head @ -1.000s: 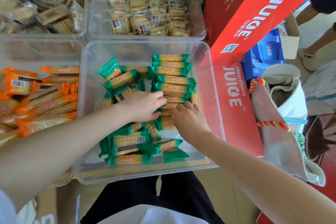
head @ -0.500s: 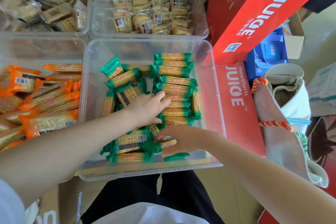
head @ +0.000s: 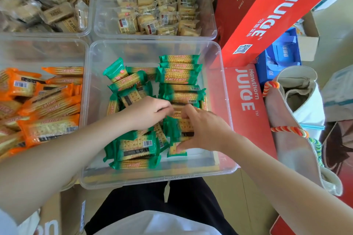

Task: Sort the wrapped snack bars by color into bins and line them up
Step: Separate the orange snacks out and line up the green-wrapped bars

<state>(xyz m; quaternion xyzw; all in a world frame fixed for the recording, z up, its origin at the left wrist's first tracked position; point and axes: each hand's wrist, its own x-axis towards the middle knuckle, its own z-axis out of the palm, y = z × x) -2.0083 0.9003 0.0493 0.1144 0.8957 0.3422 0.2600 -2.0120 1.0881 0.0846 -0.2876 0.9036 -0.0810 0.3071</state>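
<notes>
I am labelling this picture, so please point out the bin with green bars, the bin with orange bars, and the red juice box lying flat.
green bar bin (head: 154, 44), head view, its far clear rim.
orange bar bin (head: 38, 41), head view, its far clear rim.
red juice box (head: 246, 89), head view, its printed top face.

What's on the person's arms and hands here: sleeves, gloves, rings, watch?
Both forearms are bare down to the wrists: no gloves, no watch, no bands. The left hand shows no rings. The right hand may have something small and gold at a finger, too blurred to call a ring. A bit of white sleeve shows at the left upper arm, at the frame's lower left corner.
</notes>
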